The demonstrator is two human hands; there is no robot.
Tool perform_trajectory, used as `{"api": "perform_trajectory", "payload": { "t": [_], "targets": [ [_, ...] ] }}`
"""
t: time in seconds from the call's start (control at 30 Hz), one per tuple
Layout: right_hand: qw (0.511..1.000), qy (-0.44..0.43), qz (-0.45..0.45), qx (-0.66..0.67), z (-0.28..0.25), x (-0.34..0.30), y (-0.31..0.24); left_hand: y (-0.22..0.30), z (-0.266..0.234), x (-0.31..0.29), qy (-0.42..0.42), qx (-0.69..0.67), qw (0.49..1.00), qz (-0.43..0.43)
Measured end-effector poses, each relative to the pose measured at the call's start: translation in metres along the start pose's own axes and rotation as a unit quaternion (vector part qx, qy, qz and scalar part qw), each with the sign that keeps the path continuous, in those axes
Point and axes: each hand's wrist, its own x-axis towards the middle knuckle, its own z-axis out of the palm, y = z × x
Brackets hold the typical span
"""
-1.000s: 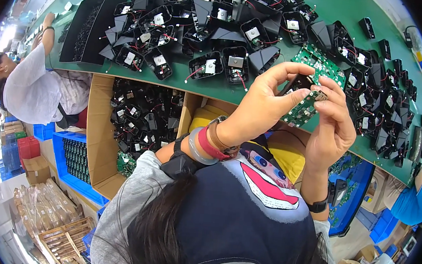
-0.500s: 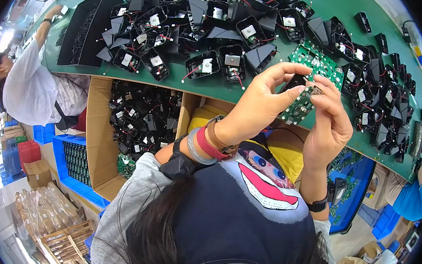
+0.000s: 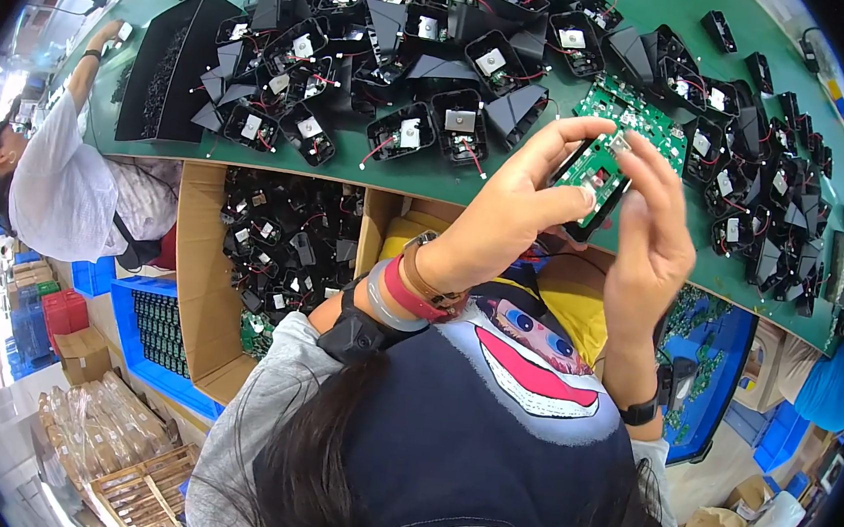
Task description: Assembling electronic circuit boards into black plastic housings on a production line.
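Observation:
My left hand (image 3: 535, 178) is closed on a shallow black plastic housing (image 3: 576, 228) with a green circuit board (image 3: 602, 175) lying in it. Its thumb presses the board's lower left edge, while the index finger reaches along the far end. My right hand (image 3: 658, 229) stands at the right side with its fingers stretched out. Those fingertips touch or nearly touch the board's upper right corner; the contact is too blurred to tell. Beyond my hands, a stack of green circuit boards (image 3: 646, 117) lies on the green table (image 3: 351, 157).
Many black housings with red wires (image 3: 408, 134) cover the table. A black bin (image 3: 173, 71) holds small dark parts. Below the edge stand a cardboard box (image 3: 201, 284) of housings and blue trays (image 3: 148, 360). Another person (image 3: 79, 173) works at the left.
The circuit board, tilted between my hands before, now lies face up in the black housing. My left thumb has moved onto it, and my right fingers have straightened and loosened.

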Motion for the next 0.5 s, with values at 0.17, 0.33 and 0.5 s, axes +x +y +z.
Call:
{"api": "perform_trajectory", "payload": {
  "t": [0.17, 0.33, 0.5],
  "targets": [
    [0.984, -0.042, -0.107, -0.135, -0.018, 0.003, -0.014, 0.0, 0.004, -0.001, -0.007, 0.027, 0.999, 0.041],
    [0.986, -0.061, -0.121, -0.099, -0.014, 0.017, -0.014, 0.001, 0.008, -0.001, -0.025, 0.138, 0.989, 0.053],
    [0.986, -0.07, -0.107, -0.109, -0.017, 0.017, -0.017, 0.005, 0.01, -0.005, 0.008, 0.171, 0.984, 0.047]
  ]
}}
